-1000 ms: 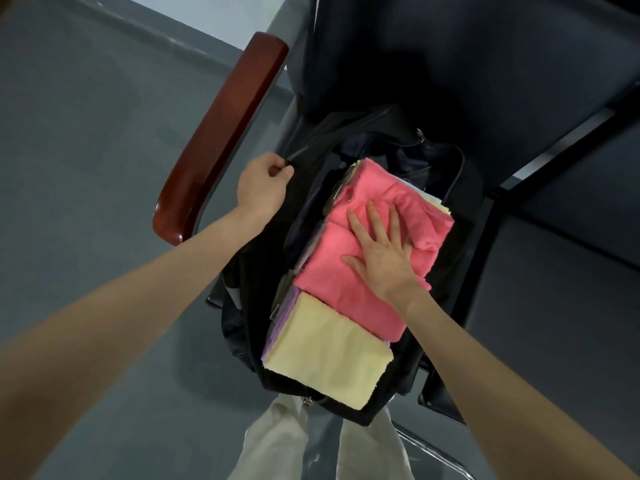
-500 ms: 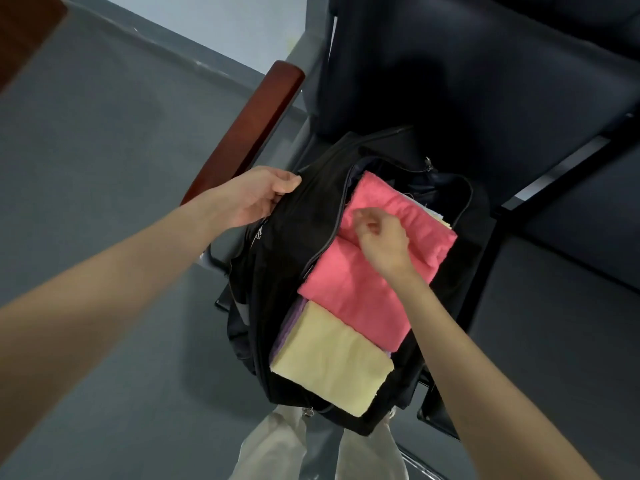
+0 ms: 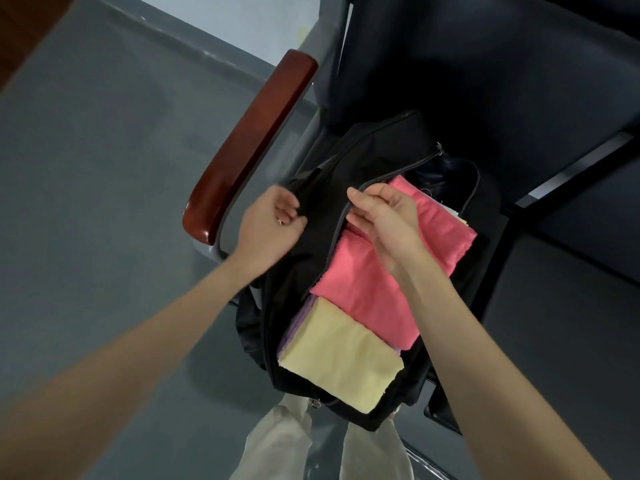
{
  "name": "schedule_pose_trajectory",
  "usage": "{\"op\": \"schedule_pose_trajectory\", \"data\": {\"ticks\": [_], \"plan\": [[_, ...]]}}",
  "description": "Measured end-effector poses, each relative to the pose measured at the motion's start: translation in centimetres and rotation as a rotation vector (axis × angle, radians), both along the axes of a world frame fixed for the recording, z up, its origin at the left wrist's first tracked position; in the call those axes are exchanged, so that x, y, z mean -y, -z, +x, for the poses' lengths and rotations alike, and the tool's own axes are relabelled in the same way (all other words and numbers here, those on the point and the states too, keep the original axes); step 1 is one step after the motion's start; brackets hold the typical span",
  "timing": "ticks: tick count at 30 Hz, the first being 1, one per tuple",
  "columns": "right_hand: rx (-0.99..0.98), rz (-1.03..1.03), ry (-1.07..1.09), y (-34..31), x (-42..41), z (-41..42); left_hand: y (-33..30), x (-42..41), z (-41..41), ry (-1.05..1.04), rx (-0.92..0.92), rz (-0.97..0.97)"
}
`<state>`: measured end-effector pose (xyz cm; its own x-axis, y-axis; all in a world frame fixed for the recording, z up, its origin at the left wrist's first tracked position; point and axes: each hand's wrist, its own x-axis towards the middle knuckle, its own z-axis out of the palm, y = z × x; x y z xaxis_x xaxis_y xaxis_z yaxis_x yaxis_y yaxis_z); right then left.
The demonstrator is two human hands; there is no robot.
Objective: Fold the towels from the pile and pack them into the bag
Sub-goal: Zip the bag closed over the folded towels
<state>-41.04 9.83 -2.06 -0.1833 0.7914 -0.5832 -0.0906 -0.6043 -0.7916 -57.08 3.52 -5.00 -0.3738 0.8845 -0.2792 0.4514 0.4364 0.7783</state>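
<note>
A black bag (image 3: 374, 157) lies open on a dark chair seat. Inside it a folded pink towel (image 3: 367, 289) lies on top, and a folded pale yellow towel (image 3: 339, 358) sits at the near end with a purple edge showing beneath it. My left hand (image 3: 270, 230) grips the bag's flap at its left side. My right hand (image 3: 384, 216) pinches the zipper edge of that flap, just above the pink towel. The flap covers the left part of the bag's opening.
A dark chair (image 3: 485, 81) with a reddish-brown wooden armrest (image 3: 256, 143) holds the bag. Grey floor (image 3: 104, 202) spreads to the left. A second dark seat (image 3: 571, 271) is at the right. My light trouser legs (image 3: 277, 445) show at the bottom.
My right hand has lifted off the pink towel and taken hold of the flap's zipper edge. My left hand has drawn the flap across toward the towels.
</note>
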Motion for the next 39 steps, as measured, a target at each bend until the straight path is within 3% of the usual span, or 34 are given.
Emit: {"op": "schedule_pose_trajectory", "data": {"ticks": [4, 9, 11, 14, 16, 19, 23, 28, 36, 39], "plan": [[-0.059, 0.014, -0.019, -0.6, 0.0, -0.3, 0.8, 3.8, 2.3, 0.296, -0.172, 0.022], [-0.065, 0.072, -0.055, -0.6, 1.0, -0.1, 2.6, 3.4, 3.6, 0.215, -0.317, 0.036], [0.100, 0.182, -0.123, 0.3, 2.4, 0.3, 2.9, 3.9, 3.8, 0.129, -0.295, 0.033], [0.689, 0.554, -0.456, 3.2, 5.4, 2.0, 2.8, 4.9, 3.2, -0.062, -0.150, 0.037], [1.015, 0.574, -0.763, 4.4, 7.8, 3.3, 2.9, 5.2, 2.4, -0.163, -0.091, 0.044], [1.159, 0.516, -1.015, 5.8, 10.8, 4.3, 2.8, 5.2, 1.2, -0.182, -0.074, 0.079], [1.213, 0.487, -1.090, 8.1, 10.9, 4.5, 1.9, 6.7, 0.8, -0.024, -0.090, 0.146], [1.240, 0.467, -1.122, 9.6, 10.0, 4.0, -0.6, 9.3, 1.5, 0.100, -0.148, 0.094], [1.262, 0.465, -1.165, 9.1, 9.8, 3.3, -4.8, 9.6, 4.1, 0.142, -0.105, 0.091], [1.189, 0.525, -1.153, 8.4, 9.8, 4.3, -4.9, 8.5, 6.0, 0.144, -0.081, 0.084]]}}
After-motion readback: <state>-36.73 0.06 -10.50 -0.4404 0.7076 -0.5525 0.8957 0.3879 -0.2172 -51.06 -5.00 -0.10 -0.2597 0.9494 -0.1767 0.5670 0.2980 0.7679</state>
